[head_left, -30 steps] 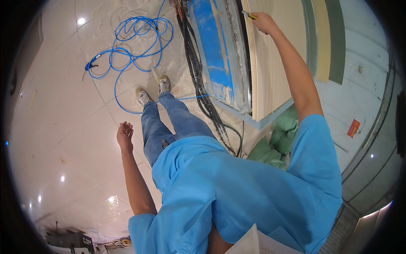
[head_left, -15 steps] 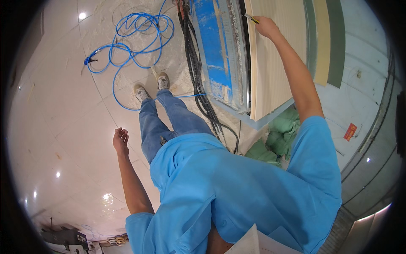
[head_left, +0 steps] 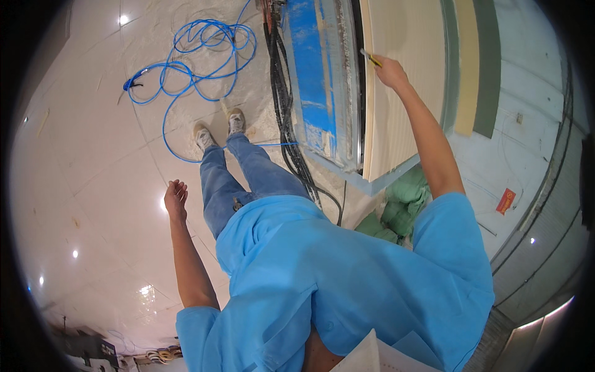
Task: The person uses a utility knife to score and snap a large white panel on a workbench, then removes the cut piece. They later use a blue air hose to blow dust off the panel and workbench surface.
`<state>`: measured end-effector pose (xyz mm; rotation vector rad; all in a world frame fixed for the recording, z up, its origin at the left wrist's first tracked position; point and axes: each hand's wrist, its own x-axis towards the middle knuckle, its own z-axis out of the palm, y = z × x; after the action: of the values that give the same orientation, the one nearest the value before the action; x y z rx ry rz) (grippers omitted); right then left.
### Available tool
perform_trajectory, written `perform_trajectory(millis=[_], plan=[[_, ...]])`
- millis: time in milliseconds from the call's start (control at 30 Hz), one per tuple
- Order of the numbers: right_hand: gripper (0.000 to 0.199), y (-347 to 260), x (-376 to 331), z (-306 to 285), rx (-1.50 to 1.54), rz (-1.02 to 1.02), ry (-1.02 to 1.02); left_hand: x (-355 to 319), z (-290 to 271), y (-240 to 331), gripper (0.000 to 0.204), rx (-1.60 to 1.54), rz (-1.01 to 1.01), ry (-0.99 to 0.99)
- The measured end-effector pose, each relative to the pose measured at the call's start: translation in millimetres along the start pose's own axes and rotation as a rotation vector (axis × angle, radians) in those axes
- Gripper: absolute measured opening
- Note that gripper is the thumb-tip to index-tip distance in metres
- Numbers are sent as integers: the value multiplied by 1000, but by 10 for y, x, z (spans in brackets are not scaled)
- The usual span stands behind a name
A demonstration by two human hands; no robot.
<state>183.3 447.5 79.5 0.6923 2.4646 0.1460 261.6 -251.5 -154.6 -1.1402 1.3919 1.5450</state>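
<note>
My right hand (head_left: 392, 72) is closed around a yellow-and-black utility knife (head_left: 375, 60). The knife's tip points left, at the near left edge of a stack of pale cream boards (head_left: 400, 118). I cannot tell whether the blade touches the edge. To the left of my legs hangs my left hand (head_left: 176, 198), its fingers loosely curled and a little apart, with nothing visible in it.
Left of the boards is a dusty machine bed with a blue panel (head_left: 310, 87). Black cables (head_left: 283, 102) run beside it. A blue hose (head_left: 214, 34) lies coiled on the tiled floor. Green sacks (head_left: 400, 201) sit below the boards' near corner. A red label (head_left: 505, 201) lies at the right.
My right hand has moved nearer to me along the boards' left edge, with the utility knife in it. My left hand has hardly moved.
</note>
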Motion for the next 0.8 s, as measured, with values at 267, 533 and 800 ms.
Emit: perform_trajectory(millis=[267,533,800], plan=[[44,-37,63,-82,-11,32,-19,83,-36,144,48,-13,74,-34],[41,8,133,-121,10,0,92,78,-27,130,48,20,38,-11],[39,128,75,-48,-18,-45,15,59,-58,7,50,13,20,2]])
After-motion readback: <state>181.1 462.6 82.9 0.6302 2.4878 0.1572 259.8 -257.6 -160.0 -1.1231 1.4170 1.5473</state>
